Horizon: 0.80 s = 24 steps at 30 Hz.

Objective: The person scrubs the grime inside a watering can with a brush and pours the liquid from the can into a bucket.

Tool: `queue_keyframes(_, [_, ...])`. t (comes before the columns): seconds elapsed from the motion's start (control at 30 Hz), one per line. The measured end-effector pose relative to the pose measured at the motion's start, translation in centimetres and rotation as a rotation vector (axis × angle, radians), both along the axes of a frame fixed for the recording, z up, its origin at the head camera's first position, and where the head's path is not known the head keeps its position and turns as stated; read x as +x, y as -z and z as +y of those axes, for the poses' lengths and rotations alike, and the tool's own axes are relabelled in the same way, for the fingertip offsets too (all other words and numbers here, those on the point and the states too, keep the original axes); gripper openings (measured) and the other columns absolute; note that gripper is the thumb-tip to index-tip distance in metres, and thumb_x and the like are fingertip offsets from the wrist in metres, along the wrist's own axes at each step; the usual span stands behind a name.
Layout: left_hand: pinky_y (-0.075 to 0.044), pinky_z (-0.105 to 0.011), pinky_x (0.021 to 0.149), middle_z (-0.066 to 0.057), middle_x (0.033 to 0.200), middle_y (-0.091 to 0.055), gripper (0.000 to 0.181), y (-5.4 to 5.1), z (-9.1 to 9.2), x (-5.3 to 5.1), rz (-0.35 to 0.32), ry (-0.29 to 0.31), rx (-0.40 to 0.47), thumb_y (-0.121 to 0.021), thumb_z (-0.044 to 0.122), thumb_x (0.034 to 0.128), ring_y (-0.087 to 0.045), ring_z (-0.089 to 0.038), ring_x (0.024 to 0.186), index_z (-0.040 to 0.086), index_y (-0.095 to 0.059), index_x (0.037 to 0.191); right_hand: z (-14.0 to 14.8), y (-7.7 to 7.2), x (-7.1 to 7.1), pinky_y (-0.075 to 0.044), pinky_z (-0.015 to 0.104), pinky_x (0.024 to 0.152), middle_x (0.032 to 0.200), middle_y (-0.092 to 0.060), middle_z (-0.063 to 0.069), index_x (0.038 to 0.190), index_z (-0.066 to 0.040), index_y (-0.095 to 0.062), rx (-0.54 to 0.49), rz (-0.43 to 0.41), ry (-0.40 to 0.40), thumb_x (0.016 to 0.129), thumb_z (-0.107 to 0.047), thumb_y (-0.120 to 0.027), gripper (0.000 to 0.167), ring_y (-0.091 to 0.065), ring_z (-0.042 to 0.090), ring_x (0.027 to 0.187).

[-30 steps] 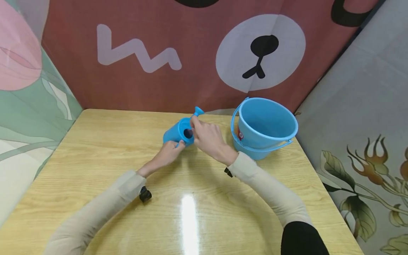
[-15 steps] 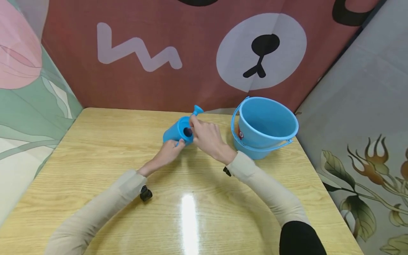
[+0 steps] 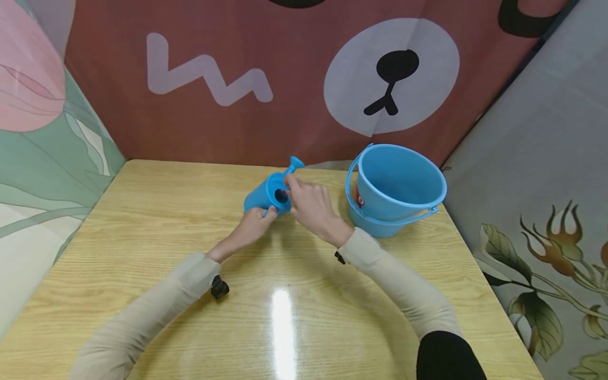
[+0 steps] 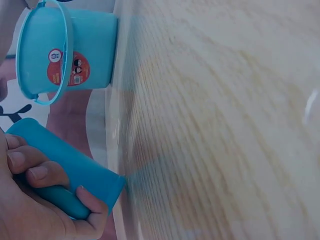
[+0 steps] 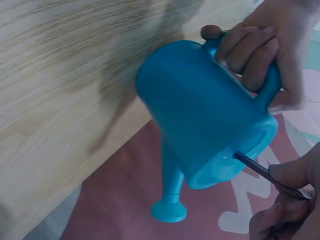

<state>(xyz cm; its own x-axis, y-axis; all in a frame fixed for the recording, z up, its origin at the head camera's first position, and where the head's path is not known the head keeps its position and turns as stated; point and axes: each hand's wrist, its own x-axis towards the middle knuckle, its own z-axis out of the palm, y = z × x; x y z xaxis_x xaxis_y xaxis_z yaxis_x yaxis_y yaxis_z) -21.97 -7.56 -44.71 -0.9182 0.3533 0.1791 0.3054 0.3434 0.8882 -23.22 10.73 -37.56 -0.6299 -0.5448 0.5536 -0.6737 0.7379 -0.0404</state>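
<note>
A blue toy watering can (image 3: 260, 197) stands on the table, its round top opening towards me and its sprinkler spout pointing to the back right. My left hand (image 3: 252, 228) grips the can's side handle, fingers curled through the loop, as the right wrist view shows. Between the thumb and fingers of my right hand (image 3: 313, 207) is a thin dark rod (image 5: 261, 171). The rod's far end sits at the can's top opening; whatever is on that end is hidden inside. Which kind of tool it is cannot be told.
To the right of the can, near the back edge of the wooden table (image 3: 190, 316), stands a light blue bucket (image 3: 389, 215) with a red label and its handle hanging down. Printed cloths (image 3: 214, 132) hang close behind the table and along both sides.
The view shifts very slightly. Both hands keep their hold on the watering can and the rod, in nearly the same place.
</note>
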Motion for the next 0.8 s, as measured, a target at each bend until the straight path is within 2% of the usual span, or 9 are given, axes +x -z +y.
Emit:
queue_keyframes(0.07, [-0.023, -0.023, 0.042, 0.008, 0.048, -0.029, 0.053, 0.09, 0.04, -0.02, -0.006, -0.006, -0.008, -0.038, 0.029, 0.105, -0.025, -0.007, 0.042, 0.013, -0.036, 0.054, -0.06, 0.16, -0.09, -0.034, 0.026, 0.039, 0.092, -0.071, 0.007, 0.109, -0.003, -0.058, 0.013, -0.003, 0.013, 0.098, -0.01, -0.06, 0.014, -0.049, 0.013, 0.046])
queue_keyframes(0.2, [-0.024, -0.023, 0.043, 0.008, 0.048, -0.03, 0.053, 0.12, 0.15, 0.02, -0.013, -0.018, -0.026, -0.039, 0.031, 0.1044, -0.026, -0.007, 0.043, 0.014, -0.037, 0.055, -0.12, 0.42, -0.22, -0.036, 0.025, 0.04, 0.093, -0.07, 0.007, 0.109, -0.003, -0.058, 0.035, -0.008, 0.036, 0.099, -0.011, -0.059, 0.013, -0.052, 0.015, 0.049])
queue_keyframes(0.5, [-0.024, -0.023, 0.042, 0.007, 0.048, -0.03, 0.054, -0.21, -0.06, 0.18, -0.009, -0.009, -0.019, -0.037, 0.031, 0.1056, -0.025, -0.007, 0.042, 0.012, -0.037, 0.055, -0.2, 0.4, 0.05, -0.033, 0.028, 0.039, 0.073, -0.06, 0.005, 0.097, -0.004, -0.056, 0.005, 0.029, 0.017, 0.097, -0.008, -0.06, 0.005, -0.045, 0.014, 0.046])
queue_keyframes(0.7, [-0.024, -0.024, 0.043, 0.006, 0.048, -0.029, 0.055, -0.22, -0.1, 0.06, -0.027, 0.003, -0.028, -0.036, 0.034, 0.1061, -0.025, -0.01, 0.042, 0.012, -0.037, 0.056, -0.49, 0.65, -0.2, -0.039, 0.028, 0.042, 0.079, -0.064, 0.006, 0.097, -0.004, -0.057, 0.021, 0.026, 0.039, 0.098, -0.009, -0.059, 0.006, -0.054, 0.017, 0.05])
queue_keyframes(0.8, [-0.024, -0.024, 0.043, 0.006, 0.048, -0.029, 0.055, -0.21, -0.1, 0.07, -0.034, 0.01, -0.024, -0.036, 0.034, 0.1063, -0.025, -0.01, 0.042, 0.012, -0.037, 0.056, -0.36, 0.48, 0.21, -0.038, 0.028, 0.041, 0.077, -0.062, 0.005, 0.097, -0.004, -0.057, 0.017, 0.058, 0.024, 0.095, -0.003, -0.06, 0.003, -0.052, 0.016, 0.048])
